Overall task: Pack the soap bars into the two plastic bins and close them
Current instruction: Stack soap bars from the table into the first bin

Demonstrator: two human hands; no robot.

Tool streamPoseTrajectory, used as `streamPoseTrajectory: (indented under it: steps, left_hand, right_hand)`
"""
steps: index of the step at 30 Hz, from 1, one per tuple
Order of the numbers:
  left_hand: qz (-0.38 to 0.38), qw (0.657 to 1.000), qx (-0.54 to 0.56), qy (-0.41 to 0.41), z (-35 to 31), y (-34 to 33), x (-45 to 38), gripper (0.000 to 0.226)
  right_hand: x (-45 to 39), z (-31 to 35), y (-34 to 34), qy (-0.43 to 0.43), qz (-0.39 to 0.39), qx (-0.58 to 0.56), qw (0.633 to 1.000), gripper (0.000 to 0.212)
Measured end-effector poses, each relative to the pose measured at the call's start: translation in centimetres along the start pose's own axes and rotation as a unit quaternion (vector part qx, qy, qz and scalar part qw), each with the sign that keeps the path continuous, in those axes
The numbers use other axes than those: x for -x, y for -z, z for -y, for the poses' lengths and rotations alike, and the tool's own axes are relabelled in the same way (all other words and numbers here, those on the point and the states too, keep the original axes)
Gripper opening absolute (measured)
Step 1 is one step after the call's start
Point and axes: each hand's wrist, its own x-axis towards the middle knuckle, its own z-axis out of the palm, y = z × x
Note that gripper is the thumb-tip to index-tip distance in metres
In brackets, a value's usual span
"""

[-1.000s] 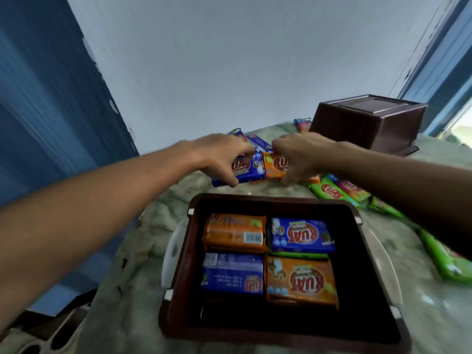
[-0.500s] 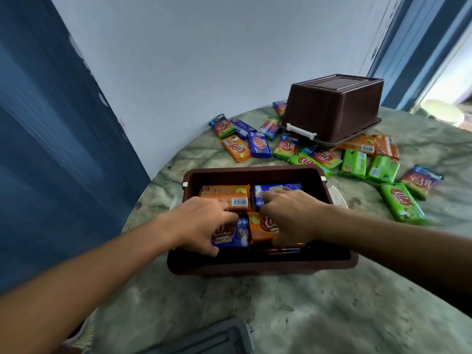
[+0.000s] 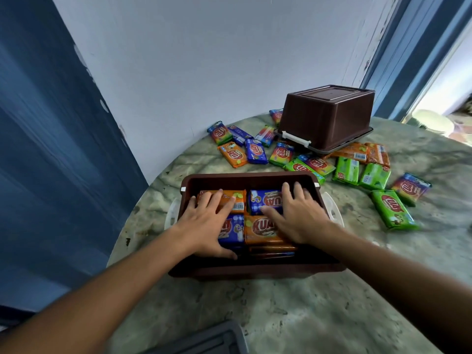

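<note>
Since a moment ago we've flattened both hands, left hand (image 3: 207, 223) and right hand (image 3: 296, 215), fingers straight and gripping nothing, onto the soap bars (image 3: 260, 229) in the open brown bin (image 3: 245, 178) on the bench (image 3: 281, 307), loose bars (image 3: 393, 209) beyond, by the upturned bin (image 3: 327, 116).

marbled table (image 3: 332, 315), white wall (image 3: 217, 60), blue door (image 3: 51, 149)
</note>
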Motion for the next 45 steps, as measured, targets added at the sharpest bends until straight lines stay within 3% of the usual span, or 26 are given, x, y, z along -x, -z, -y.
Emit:
streamPoseTrajectory:
  steps: [5, 9, 12, 14, 17, 29, 31, 33, 34, 36, 38, 40, 41, 43, 45]
  left_hand:
    - [-0.035, 0.997, -0.062, 0.026, -1.3, -1.3, -1.0, 0.115]
    - [-0.039, 0.995, -0.09, 0.027, -1.6, -1.0, -1.1, 0.121]
    - [-0.037, 0.994, -0.097, 0.028, -1.8, -1.0, -1.3, 0.129]
    - [-0.039, 0.996, -0.08, 0.029, -1.7, -1.2, -1.2, 0.129]
    - [-0.069, 0.991, -0.117, -0.004, -1.7, -1.5, -1.2, 0.123]
    - [-0.081, 0.991, -0.108, -0.015, -1.6, -2.1, -1.7, 0.124]
    - [-0.051, 0.996, -0.071, -0.028, -1.3, -1.4, -1.6, 0.132]
    - [-0.047, 0.996, 0.049, -0.049, -0.3, -0.2, -1.2, 0.132]
    - [-0.092, 0.985, 0.137, -0.058, 0.4, 0.4, -0.7, 0.117]
    - [-0.261, 0.938, 0.225, -0.027, 2.3, 0.9, 0.3, 0.066]
    - [-0.337, 0.906, 0.238, 0.098, 4.1, 0.5, 1.0, 0.039]
    - [-0.246, 0.875, 0.348, 0.229, 5.1, -0.2, 1.4, 0.035]
    - [-0.179, 0.834, 0.452, 0.262, 4.9, -0.4, 1.5, 0.037]
    - [-0.111, 0.704, 0.645, 0.278, 4.5, -0.9, 1.6, 0.044]
    - [-0.111, 0.63, 0.705, 0.306, 4.5, -1.6, 1.2, 0.049]
  right_hand:
    - [-1.5, 4.7, -3.8, -0.084, 0.009, -0.084, 0.993, 0.102]
    - [-1.4, 3.3, -1.6, -0.046, 0.08, -0.101, 0.991, 0.119]
    - [-0.2, 1.8, -0.4, 0.09, 0.084, 0.074, 0.99, 0.126]
    - [0.2, 1.6, -0.9, 0.184, 0.042, 0.204, 0.96, 0.125]
    - [-0.4, 1.8, -2.3, 0.241, -0.008, 0.263, 0.934, 0.111]
    - [-1.1, 1.6, -3.3, 0.23, -0.004, 0.232, 0.945, 0.121]
    - [-1.1, 1.5, -2.9, 0.23, 0.015, 0.216, 0.949, 0.12]
    - [-0.6, 1.6, -1.4, 0.228, 0.042, 0.154, 0.961, 0.108]
    - [-0.3, 1.6, -0.3, 0.221, 0.034, 0.088, 0.971, 0.095]
    - [0.3, 1.0, 1.8, 0.194, -0.08, -0.037, 0.977, 0.068]
    - [0.6, -0.6, 3.0, 0.112, -0.22, -0.063, 0.967, 0.06]
    - [0.7, -2.9, 3.1, -0.046, -0.213, -0.106, 0.97, 0.065]
    - [0.5, -4.2, 2.7, -0.128, -0.163, -0.161, 0.965, 0.068]
    - [0.0, -6.1, 1.3, -0.229, -0.07, -0.338, 0.91, 0.073]
    - [-0.4, -6.9, 0.0, -0.242, -0.053, -0.491, 0.835, 0.067]
